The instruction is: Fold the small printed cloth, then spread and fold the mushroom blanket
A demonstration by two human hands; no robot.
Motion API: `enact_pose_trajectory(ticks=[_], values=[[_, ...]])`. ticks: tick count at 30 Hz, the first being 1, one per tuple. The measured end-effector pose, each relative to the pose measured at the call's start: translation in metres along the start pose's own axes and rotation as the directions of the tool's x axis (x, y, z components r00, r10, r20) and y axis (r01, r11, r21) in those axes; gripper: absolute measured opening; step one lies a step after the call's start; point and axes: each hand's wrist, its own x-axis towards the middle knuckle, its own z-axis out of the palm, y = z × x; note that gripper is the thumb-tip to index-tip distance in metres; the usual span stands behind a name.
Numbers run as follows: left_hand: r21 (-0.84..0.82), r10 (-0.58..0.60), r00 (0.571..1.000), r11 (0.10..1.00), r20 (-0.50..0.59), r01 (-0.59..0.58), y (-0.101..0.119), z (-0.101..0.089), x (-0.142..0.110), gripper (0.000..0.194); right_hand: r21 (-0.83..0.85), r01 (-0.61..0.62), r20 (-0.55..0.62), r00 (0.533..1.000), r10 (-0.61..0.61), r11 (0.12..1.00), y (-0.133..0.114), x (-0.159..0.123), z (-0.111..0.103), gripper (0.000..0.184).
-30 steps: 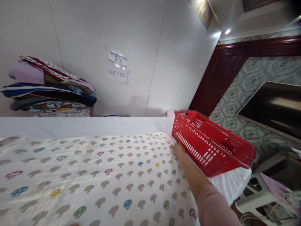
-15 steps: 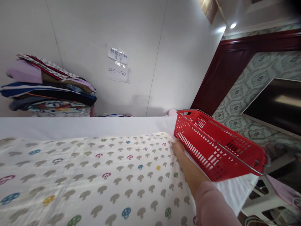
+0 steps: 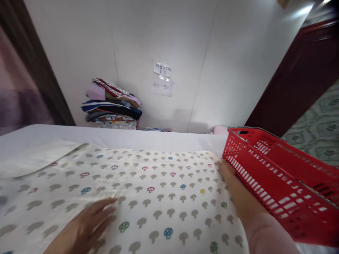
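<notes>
A white cloth printed with grey and coloured mushrooms lies spread over the white-covered table. My left hand rests on its front middle part, palm down, with the fingers stretched out over small creases. Along the cloth's right edge my right hand reaches to the far corner, touching the edge close beside the red basket. Its fingers are too small and hidden to show whether they grip the fabric. At the left, part of the cloth is turned over, its plain side showing.
The red plastic basket with metal handles stands along the right side. Behind the table rises a stack of folded clothes. Paper notes are taped to the pale wall. A pink curtain hangs at the left.
The view has turned left, bringing in the curtain and the folded-over cloth. My left hand has come into sight on the cloth. My right hand stays at the far right corner.
</notes>
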Motion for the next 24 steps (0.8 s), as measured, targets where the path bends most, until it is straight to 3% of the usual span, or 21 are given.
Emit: enact_pose_trajectory(ticks=[4, 7, 10, 15, 19, 24], values=[[0.001, -0.057, 0.995, 0.998, 0.088, 0.057, -0.027, -0.001, 0.081, 0.039, 0.003, 0.038, 0.014, 0.999, -0.038, 0.999, -0.006, 0.015, 0.008, 0.052], [0.058, -0.168, 0.965, 0.986, 0.203, 0.159, -0.047, 0.02, 0.138, 0.044, 0.015, 0.076, 0.032, 0.997, -0.077, 0.997, -0.013, 0.033, 0.015, 0.05], [0.149, -0.275, 0.909, 0.96, 0.313, 0.239, -0.06, 0.045, 0.177, 0.046, 0.017, 0.122, 0.045, 0.991, -0.122, 0.992, -0.02, 0.046, 0.019, 0.044], [0.204, -0.333, 0.87, 0.94, 0.363, 0.274, -0.068, 0.068, 0.211, 0.043, -0.01, 0.077, 0.041, 0.996, -0.077, 0.997, -0.024, 0.05, 0.019, 0.043], [0.233, -0.347, 0.847, 0.934, 0.402, 0.272, -0.074, 0.067, 0.231, 0.038, -0.038, 0.08, 0.045, 0.996, -0.078, 0.996, -0.023, 0.048, 0.02, 0.042], [0.259, -0.412, 0.787, 0.91, 0.46, 0.325, -0.072, 0.061, 0.25, 0.028, 0.011, 0.047, -0.051, 0.998, -0.047, 0.999, -0.027, 0.049, 0.018, 0.039]])
